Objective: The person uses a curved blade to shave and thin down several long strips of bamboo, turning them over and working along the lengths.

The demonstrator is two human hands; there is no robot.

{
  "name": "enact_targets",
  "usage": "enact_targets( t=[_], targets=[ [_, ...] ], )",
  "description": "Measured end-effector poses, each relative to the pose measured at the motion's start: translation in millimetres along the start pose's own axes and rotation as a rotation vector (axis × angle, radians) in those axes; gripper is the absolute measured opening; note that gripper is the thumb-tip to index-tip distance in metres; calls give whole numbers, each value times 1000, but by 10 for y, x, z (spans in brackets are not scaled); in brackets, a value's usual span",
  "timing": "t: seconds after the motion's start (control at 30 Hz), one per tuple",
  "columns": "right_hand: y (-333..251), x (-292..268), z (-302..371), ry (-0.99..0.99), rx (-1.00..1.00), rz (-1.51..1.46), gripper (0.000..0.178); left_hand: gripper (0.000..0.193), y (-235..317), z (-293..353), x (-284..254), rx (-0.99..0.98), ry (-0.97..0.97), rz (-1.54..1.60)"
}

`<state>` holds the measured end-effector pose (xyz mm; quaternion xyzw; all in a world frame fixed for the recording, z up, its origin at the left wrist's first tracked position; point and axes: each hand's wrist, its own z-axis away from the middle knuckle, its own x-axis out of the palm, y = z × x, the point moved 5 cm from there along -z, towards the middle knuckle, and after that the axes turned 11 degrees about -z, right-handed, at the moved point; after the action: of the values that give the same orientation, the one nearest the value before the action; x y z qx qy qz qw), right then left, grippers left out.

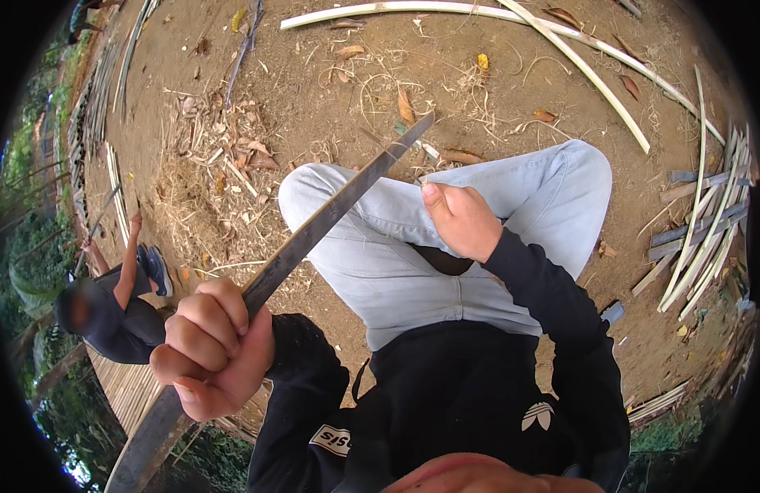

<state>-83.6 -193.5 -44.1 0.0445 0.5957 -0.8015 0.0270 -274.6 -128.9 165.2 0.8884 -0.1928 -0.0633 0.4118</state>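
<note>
A long, flat bamboo slat (327, 222), dark grey with a pale edge, slants from the lower left up to beyond my knees. My left hand (211, 349) is closed around it, fingers wrapped over the top. Its far end tapers above the ground in front of my crossed legs. Over my lap, my right hand (462, 218) is closed with the thumb forward, apart from the slat. A small dark bit shows at the thumb tip, but what the fingers hold is hidden.
Long pale strips (585, 70) lie on the dirt ahead. Stacked strips and grey slats (700, 226) are at the right. Shavings and dry leaves (232, 156) litter the ground to the left. A person in dark clothes (121, 320) works at the far left, beside a slatted surface (121, 382).
</note>
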Motion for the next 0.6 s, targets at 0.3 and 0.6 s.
enact_targets(
  t=[0.3, 0.6],
  targets=[
    [90, -34, 15, -7, 15, 29, 51, 33, 30, 26, 70, 5, -42, -20],
    [-525, -357, 386, 82, -209, 2, 24, 35, 881, -367, 261, 213, -159, 336]
  ],
)
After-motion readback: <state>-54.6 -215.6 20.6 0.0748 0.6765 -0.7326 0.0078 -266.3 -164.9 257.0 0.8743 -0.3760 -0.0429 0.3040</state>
